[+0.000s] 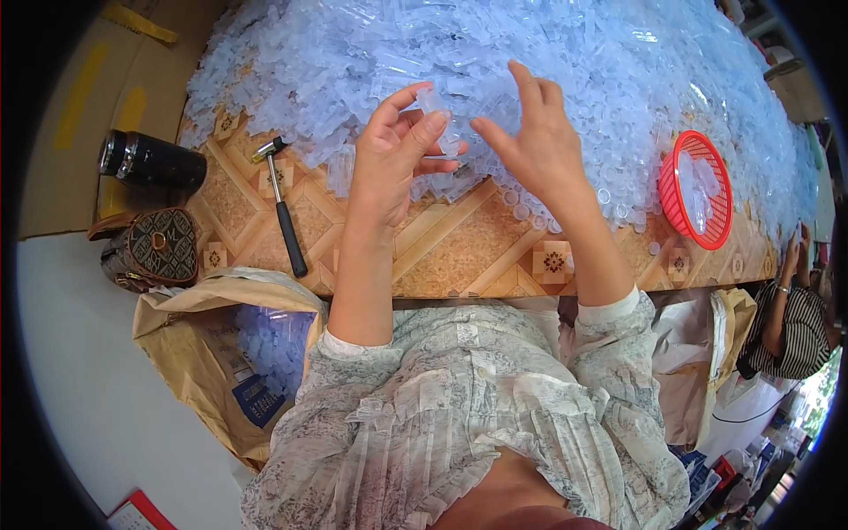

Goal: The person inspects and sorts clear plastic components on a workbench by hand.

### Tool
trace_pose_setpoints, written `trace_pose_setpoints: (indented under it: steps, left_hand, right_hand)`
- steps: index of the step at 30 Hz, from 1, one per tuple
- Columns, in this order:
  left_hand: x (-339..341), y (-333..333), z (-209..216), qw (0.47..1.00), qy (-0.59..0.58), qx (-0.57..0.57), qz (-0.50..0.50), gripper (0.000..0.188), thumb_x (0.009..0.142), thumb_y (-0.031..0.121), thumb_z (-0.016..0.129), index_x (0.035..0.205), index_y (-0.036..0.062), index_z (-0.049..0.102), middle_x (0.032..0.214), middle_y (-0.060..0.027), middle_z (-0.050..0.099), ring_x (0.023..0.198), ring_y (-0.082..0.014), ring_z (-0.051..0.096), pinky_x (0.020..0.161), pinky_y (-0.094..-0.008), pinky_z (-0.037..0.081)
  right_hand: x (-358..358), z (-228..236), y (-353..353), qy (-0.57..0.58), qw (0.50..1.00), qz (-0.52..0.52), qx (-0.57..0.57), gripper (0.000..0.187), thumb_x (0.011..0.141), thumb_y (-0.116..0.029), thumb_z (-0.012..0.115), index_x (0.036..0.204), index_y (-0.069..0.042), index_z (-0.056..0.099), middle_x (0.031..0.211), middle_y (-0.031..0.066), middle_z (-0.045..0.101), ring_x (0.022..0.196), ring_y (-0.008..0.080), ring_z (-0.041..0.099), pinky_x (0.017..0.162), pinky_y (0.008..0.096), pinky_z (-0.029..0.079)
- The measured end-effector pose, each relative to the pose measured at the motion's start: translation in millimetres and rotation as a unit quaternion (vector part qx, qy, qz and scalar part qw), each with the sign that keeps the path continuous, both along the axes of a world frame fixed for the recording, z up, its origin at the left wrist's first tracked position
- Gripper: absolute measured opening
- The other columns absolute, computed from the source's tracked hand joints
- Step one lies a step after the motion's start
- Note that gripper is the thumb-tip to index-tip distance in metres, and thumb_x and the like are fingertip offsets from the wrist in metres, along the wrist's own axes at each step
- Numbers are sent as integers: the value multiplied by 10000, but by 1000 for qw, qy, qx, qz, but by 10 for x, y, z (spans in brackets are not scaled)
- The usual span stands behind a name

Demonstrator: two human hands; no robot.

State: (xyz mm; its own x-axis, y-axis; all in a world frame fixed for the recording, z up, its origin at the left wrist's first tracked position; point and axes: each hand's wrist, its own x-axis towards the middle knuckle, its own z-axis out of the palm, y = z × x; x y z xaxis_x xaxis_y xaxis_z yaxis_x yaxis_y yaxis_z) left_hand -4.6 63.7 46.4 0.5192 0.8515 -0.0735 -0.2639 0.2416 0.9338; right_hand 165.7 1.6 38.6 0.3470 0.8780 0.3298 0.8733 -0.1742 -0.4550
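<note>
Between the thumb and fingers of my left hand is a small clear plastic tube-like piece, held upright over the near edge of a large heap. My right hand hovers a little to the right of it, fingers spread and nothing in them. The heap of translucent bluish plastic pieces covers the far part of the table. Small round clear caps lie along its near edge, below my right hand.
Left on the table are a hammer, a black flask and a brown patterned pouch. A red basket holding plastic pieces stands right. Below the table edge, an open paper sack contains more pieces. Another person is far right.
</note>
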Motion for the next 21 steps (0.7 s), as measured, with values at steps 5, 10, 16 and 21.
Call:
trace_pose_setpoints:
  steps: [5,10,16,21]
  left_hand:
    - [-29,21,1,1000,-14,-10,-7,470,894,209,630,1293,38,452,1049,-134,620,787,-256,685,593,-285,576]
    - [-50,43,-51,1000,-12,-25,7,460,901,196,620,1294,29,449,1047,-134,616,785,-252,685,585,-288,577]
    - [-34,28,-47,1000,-6,-28,10,476,892,199,636,1298,33,451,1043,-134,610,781,-234,682,584,-280,576]
    - [6,8,1,998,-27,-59,7,495,863,171,678,1283,33,457,893,-38,557,753,-190,665,551,-245,549]
  right_hand:
    - [59,17,49,65,998,1,-24,741,768,-311,712,1366,-63,352,1228,249,440,1013,421,566,815,458,502]
    - [113,40,-24,80,996,22,-25,733,781,-265,700,1378,-55,330,1240,265,422,1038,431,544,838,447,495]
    - [141,355,153,40,998,41,20,437,842,-194,630,1228,-27,510,1149,212,532,968,392,578,820,443,488]
    - [318,408,665,50,996,61,-30,341,869,-156,566,1193,-50,556,1156,186,558,962,369,587,842,426,479]
